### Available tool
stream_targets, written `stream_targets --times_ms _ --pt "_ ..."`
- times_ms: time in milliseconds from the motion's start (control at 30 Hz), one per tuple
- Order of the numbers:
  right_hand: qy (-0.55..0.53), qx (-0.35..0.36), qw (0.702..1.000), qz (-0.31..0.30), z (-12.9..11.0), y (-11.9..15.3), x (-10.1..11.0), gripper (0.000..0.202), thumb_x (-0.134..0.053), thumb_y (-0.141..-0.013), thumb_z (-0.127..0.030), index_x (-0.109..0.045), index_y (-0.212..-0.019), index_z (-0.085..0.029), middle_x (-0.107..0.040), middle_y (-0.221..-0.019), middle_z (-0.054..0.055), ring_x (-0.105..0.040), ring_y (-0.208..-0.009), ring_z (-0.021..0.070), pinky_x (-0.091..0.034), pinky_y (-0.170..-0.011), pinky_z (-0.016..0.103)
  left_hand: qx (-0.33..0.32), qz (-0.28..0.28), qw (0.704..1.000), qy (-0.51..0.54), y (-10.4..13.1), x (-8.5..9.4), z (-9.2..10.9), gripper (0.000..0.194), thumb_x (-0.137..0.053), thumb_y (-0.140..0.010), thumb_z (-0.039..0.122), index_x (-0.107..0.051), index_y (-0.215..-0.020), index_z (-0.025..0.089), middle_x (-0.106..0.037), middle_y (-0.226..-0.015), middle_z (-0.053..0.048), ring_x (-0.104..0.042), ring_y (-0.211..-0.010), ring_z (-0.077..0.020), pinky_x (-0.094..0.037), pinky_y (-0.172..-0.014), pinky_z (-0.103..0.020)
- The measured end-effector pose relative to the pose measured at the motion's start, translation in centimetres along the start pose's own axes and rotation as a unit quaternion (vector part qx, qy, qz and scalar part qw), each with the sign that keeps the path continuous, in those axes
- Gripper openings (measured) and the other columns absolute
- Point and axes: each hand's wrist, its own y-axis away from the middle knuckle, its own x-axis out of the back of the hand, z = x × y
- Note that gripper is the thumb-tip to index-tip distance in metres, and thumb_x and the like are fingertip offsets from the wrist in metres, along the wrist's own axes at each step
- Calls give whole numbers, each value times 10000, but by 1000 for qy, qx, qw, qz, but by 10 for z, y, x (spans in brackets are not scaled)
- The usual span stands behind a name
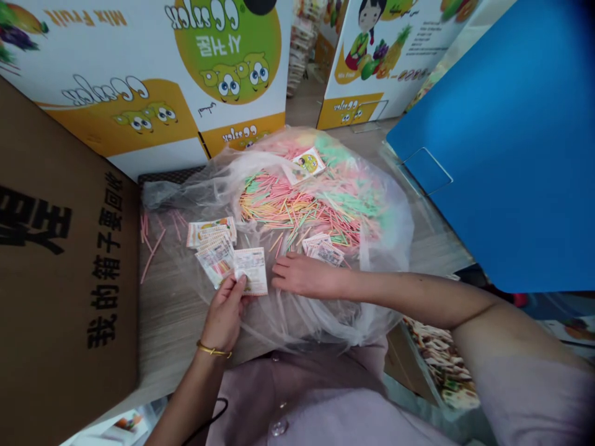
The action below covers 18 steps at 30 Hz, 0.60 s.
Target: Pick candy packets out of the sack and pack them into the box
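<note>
My left hand (227, 310) pinches a small printed paper packet (251, 270) between thumb and fingers. A fanned pile of similar packets (214, 255) lies just behind and left of it. To the right of the held packet is my right hand (302, 274), palm down over the plastic, its fingers bent together; whatever is under the fingertips is hidden. Thin pink, green and yellow candy sticks (297, 207) fill a large clear plastic bag (395, 229) beyond both hands. A few more packets (323, 249) rest behind my right hand, at the near edge of the sticks.
A green-printed packet (308, 163) lies on the sticks. Loose pink sticks (152, 255) are at left on the table (162, 334). A brown carton (69, 248) borders the left, printed cartons (153, 93) the back, a blue panel (506, 155) the right. Below right, a box holds wrapped items (441, 353).
</note>
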Motion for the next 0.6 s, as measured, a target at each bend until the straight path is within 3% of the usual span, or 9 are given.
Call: stream_targets --times_ms 100,267,400,600 --pt "7 2 1000 31 12 5 4 208 -414 -1048 -199 -607 -1004 -138 -635 -901 87 -534 -931 225 -361 -809 361 7 32 999 20 -1 -4 -1 562 -865 -632 522 -713 -1079 217 -744 -1094 -35 -664 -937 -179 -516 -778 -265" --pt "16 -96 992 74 53 8 8 276 -371 -1063 -231 -623 -1055 -119 -655 -961 117 -523 -933 225 -342 -819 362 -6 57 998 -13 -6 -4 -9 589 -843 -630 556 -712 -1094 217 -742 -1145 -49 -662 -1039 -220 -512 -881 -306" --pt "32 -88 995 24 75 -12 -2 206 -456 -1031 -225 -638 -1059 -134 -662 -1041 118 -525 -996 251 -343 -837 376 -31 54 997 -47 -5 -4 -12 526 -795 -696 556 -711 -1091 218 -732 -1181 -51 -644 -1108 -231 -485 -970 -326" --pt "54 -42 997 -43 67 -43 -9 180 -488 -1005 -187 -623 -1087 -100 -675 -1065 153 -557 -1036 285 -379 -873 420 -35 57 994 -87 -6 -2 -16 507 -725 -771 548 -685 -1152 216 -683 -1307 -77 -602 -1220 -262 -483 -998 -353"
